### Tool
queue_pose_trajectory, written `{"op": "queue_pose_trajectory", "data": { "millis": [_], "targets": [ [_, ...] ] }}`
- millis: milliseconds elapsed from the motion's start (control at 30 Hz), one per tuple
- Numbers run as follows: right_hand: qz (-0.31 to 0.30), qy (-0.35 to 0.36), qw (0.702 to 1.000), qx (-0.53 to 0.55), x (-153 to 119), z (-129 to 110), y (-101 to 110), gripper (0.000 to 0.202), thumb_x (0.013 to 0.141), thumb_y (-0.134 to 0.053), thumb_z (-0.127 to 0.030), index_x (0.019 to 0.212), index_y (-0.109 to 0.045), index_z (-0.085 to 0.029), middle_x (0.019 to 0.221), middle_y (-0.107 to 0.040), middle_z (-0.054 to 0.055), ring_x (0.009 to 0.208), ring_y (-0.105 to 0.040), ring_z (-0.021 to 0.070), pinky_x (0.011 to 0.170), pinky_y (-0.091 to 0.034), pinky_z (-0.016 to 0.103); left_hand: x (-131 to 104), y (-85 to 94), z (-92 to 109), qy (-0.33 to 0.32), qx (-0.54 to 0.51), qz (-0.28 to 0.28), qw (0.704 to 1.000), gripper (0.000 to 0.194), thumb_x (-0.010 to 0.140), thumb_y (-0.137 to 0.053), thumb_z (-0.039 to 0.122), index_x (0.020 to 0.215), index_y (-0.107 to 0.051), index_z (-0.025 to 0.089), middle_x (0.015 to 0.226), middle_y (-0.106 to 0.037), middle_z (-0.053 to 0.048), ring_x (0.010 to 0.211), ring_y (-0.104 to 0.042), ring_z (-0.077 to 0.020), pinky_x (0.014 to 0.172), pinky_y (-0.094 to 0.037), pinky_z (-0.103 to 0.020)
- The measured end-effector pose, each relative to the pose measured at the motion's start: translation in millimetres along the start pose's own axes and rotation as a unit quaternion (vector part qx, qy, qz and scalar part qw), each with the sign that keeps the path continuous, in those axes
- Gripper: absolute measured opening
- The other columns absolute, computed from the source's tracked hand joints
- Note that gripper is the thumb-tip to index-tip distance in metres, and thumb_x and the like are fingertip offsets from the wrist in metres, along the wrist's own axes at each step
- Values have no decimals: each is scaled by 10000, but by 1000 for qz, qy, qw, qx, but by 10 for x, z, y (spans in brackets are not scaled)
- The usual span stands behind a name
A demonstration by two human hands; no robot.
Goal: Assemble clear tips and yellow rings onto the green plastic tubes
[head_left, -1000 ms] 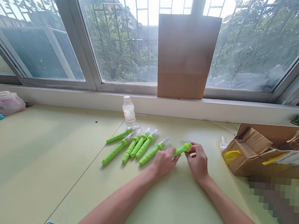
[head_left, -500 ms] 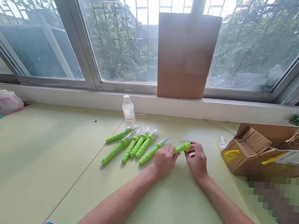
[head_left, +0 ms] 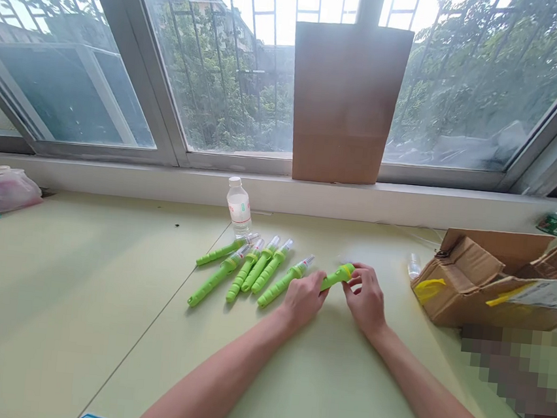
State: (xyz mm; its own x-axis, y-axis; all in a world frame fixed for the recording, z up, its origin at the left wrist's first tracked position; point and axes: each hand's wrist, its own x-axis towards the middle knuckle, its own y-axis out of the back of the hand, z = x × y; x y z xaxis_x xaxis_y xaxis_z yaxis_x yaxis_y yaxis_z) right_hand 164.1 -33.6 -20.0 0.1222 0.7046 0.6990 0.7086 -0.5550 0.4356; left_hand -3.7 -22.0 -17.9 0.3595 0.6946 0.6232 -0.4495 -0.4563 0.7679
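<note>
My left hand [head_left: 303, 297] is closed round the lower part of a green ribbed plastic stick [head_left: 335, 277], held tilted just above the table. At its upper end, by a yellow ring, the fingers of my right hand [head_left: 365, 299] are pinched on it. A small clear piece [head_left: 345, 260] lies behind that end, too faint to make out. Left of my hands are several similar green sticks with clear tips; the nearest stick [head_left: 278, 289] lies beside my left hand. Another stick [head_left: 212, 288] lies farther left.
A clear water bottle [head_left: 239, 206] stands behind the sticks. On the right are an open cardboard box [head_left: 486, 301] and a small clear cup-like piece [head_left: 413, 267]. A brown cardboard sheet [head_left: 345, 104] leans on the window. A pinkish plastic bag [head_left: 9, 189] sits far left.
My left hand has shifted slightly left along the stick, so a little more green shows between my hands. My right hand stays at the ringed end.
</note>
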Motion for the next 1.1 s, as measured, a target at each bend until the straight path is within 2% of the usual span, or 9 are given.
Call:
{"op": "queue_pose_trajectory", "data": {
  "millis": [200, 433, 600, 767, 900, 1100],
  "targets": [
    [12, 5, 1000, -9, 12, 14, -10, 114, 826, -515, -237, 916, -447, -233, 1132, -599, 83, 622, -618, 129, 478, -493, 273, 13, 36, 55, -41, 28, 11, 999, 220, 943, -496, 380, 850, -576, 197, 736, -646, -34, 680, -638, -181, 552, -427, -289],
    [18, -2, 1000, -19, 31, 8, -3, 92, 824, -524, -258, 874, -452, -229, 1106, -605, 91, 616, -609, 131, 479, -487, 278, 39, 27, 58, -50, 48, 22, 997, 244, 973, -444, 382, 924, -566, 176, 743, -643, -48, 668, -631, -201, 549, -423, -306],
    [19, 4, 1000, -17, 40, 1, 10, 92, 852, -532, -283, 852, -469, -216, 1087, -607, 83, 604, -618, 118, 479, -486, 265, 44, 26, 63, -26, 50, -31, 998, 263, 977, -431, 399, 915, -553, 175, 720, -642, -42, 577, -621, -188, 452, -350, -294],
    [7, 13, 1000, -17, 33, 16, 10, 117, 871, -535, -304, 837, -476, -209, 1082, -609, 83, 595, -622, 110, 470, -480, 253, 31, 25, 33, 10, 26, -52, 998, 224, 911, -575, 399, 1008, -541, 199, 745, -668, -12, 562, -624, -172, 455, -347, -273],
    [14, 16, 1000, -10, 29, 2, -4, 106, 875, -533, -294, 853, -473, -209, 1088, -607, 83, 593, -621, 107, 482, -488, 253, 18, 21, 8, 6, 29, -28, 999, 97, 925, -553, 307, 924, -549, 209, 721, -659, 1, 630, -647, -166, 495, -380, -263],
    [14, 10, 1000, -11, 32, -5, -18, 109, 858, -551, -271, 879, -463, -208, 1101, -601, 76, 597, -624, 105, 484, -483, 249, 33, 56, 39, -33, 43, 15, 998, 210, 954, -500, 376, 887, -574, 191, 771, -661, -32, 709, -648, -185, 581, -436, -279]
  ]
}}
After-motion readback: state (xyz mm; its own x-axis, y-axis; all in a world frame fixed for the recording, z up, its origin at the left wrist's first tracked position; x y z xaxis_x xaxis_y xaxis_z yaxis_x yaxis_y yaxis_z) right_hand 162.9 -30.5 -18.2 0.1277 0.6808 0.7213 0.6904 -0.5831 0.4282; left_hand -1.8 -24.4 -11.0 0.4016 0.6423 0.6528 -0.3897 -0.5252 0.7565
